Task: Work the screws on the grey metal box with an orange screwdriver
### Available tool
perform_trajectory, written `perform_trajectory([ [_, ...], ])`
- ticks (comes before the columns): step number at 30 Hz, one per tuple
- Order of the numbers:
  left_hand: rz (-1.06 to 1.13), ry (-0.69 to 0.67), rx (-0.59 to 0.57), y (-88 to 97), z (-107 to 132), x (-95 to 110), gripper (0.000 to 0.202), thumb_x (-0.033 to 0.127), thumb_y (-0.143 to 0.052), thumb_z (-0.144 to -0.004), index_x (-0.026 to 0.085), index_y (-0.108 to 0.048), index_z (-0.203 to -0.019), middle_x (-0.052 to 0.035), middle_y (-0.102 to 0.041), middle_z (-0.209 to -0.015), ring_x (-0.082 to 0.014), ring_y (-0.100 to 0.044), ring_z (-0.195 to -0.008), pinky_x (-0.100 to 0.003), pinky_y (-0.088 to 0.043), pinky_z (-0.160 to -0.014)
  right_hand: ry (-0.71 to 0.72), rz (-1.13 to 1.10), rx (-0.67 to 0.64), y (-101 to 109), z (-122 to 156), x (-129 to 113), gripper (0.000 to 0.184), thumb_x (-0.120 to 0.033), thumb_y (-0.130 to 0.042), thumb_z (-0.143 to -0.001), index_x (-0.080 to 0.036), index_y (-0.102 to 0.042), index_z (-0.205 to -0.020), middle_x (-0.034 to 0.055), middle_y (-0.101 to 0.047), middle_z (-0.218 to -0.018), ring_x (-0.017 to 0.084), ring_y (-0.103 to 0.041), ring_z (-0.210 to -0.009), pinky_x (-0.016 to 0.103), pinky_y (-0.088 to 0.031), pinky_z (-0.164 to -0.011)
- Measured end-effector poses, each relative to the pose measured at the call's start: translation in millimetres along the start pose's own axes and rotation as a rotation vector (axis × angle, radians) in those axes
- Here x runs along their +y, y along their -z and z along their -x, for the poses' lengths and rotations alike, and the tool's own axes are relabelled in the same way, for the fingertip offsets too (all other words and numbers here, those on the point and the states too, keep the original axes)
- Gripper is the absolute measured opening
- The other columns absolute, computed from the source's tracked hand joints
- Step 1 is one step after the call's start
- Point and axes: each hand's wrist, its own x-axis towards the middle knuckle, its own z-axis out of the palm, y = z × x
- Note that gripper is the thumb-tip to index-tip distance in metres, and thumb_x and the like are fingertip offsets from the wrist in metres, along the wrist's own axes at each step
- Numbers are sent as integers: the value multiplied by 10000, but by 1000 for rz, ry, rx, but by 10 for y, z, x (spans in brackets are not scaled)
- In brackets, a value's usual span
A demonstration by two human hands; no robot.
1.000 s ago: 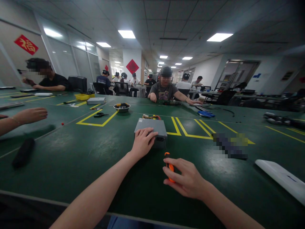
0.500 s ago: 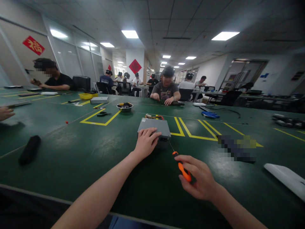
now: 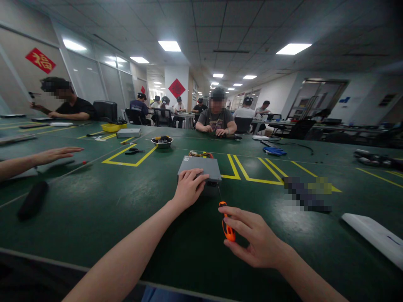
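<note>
The right hand (image 3: 256, 237) has drawn in closer to the box, and a co-worker's hand (image 3: 53, 155) has slid out across the bench from the left.

The green bench (image 3: 94, 226) carries yellow tape lines (image 3: 233, 167). A grey metal power supply unit (image 3: 199, 170) sits well back from the bench's near edge, a bundle of wires (image 3: 200, 154) just behind it. The left hand (image 3: 189, 188) rests on the unit's top, its fingers (image 3: 198, 178) flat and slightly apart. The right fingers (image 3: 239, 220) curl together on an orange-handled screwdriver (image 3: 228, 226) — its thin shaft points up, the tip just beside the unit's near corner.
</note>
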Motion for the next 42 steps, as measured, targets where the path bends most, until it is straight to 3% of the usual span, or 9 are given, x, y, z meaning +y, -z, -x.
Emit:
perform_trajectory([
  [8,11,0,-6,3,-5,-1,266,226,-463,-857,292,-569,-1092,-27,-552,-1198,-196,-475,-1124,-380,-320,-924,11,70,-153,-17,-43,-56,339,-316,-514,-820,-194,-513,-1136,144,-520,-1142,200,-591,-908,302,-499,-705],
  [14,17,4,-13,-15,3,-10,267,239,-446,-869,294,-558,-1104,-25,-541,-1217,-193,-465,-1135,-377,-312,-924,79,176,146,-87,22,36,131,-259,-499,-830,-150,-527,-897,135,-608,-991,160,-615,-749,260,-505,-602],
  [16,17,3,-11,-17,4,-10,265,237,-448,-867,294,-561,-1100,-25,-544,-1213,-195,-464,-1136,-376,-314,-919,63,191,152,-79,39,51,127,-251,-496,-832,-152,-521,-907,137,-605,-996,166,-620,-767,262,-512,-603],
  [21,22,2,-5,-16,3,-5,263,235,-452,-865,293,-565,-1095,-24,-549,-1205,-194,-473,-1125,-376,-317,-917,82,253,-39,-51,32,41,265,-192,-439,-852,-160,-511,-1104,166,-546,-1117,199,-610,-913,271,-529,-653],
  [29,19,-3,-14,-2,-3,-2,271,234,-452,-863,295,-564,-1103,-32,-547,-1207,-202,-472,-1125,-382,-324,-915,139,367,236,-142,21,117,36,-139,-527,-830,-167,-525,-807,70,-628,-842,115,-581,-644,233,-490,-577],
  [32,16,-4,-10,1,-4,3,270,232,-455,-862,293,-567,-1100,-33,-547,-1206,-203,-476,-1121,-384,-326,-915,139,390,195,-145,38,126,122,-107,-512,-830,-193,-543,-911,75,-622,-926,112,-572,-658,244,-474,-602],
  [35,12,1,-3,-3,-1,2,268,229,-464,-857,294,-569,-1095,-31,-547,-1206,-201,-475,-1125,-380,-324,-919,114,364,171,-114,34,86,59,-208,-536,-840,-182,-552,-891,88,-615,-917,122,-579,-675,241,-480,-598],
  [38,10,3,-4,-7,4,-4,262,232,-463,-857,293,-571,-1089,-27,-551,-1201,-197,-478,-1121,-375,-326,-914,69,280,135,-76,20,23,246,-316,-477,-852,-124,-546,-988,158,-590,-983,183,-609,-805,253,-509,-604],
  [42,12,6,-1,-10,6,-8,260,241,-457,-861,293,-570,-1089,-26,-553,-1200,-196,-483,-1111,-381,-325,-917,89,251,79,-70,8,-16,331,-285,-449,-848,-105,-510,-1119,182,-573,-1064,212,-606,-913,267,-522,-656],
])
